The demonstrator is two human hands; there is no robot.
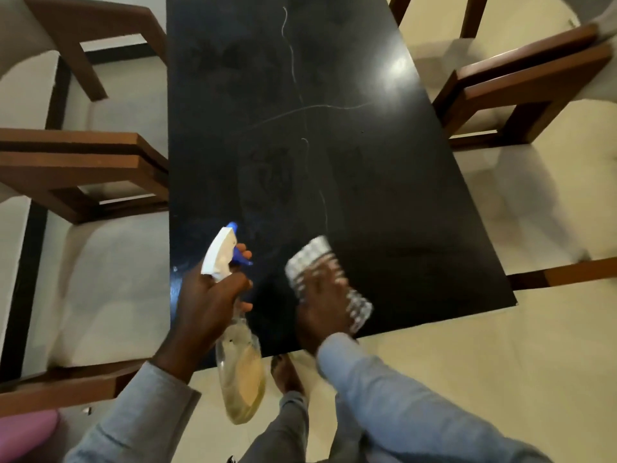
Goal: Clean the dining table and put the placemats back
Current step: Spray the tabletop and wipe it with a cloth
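Observation:
The dining table (367,168) has a glossy black top with thin white veins and faint smears. My left hand (207,305) grips a clear spray bottle (240,372) holding yellowish liquid, its white and blue trigger head pointing away over the near left part of the table. My right hand (320,309) presses a white checked cloth (314,262) flat on the tabletop near the front edge; hand and cloth are blurred. No placemats are in view.
Wooden chairs with cream seats stand on both sides: two on the left (83,168) and two on the right (534,85). A pink object (26,432) lies at the bottom left. My bare foot (283,372) stands on the cream floor by the table's near edge.

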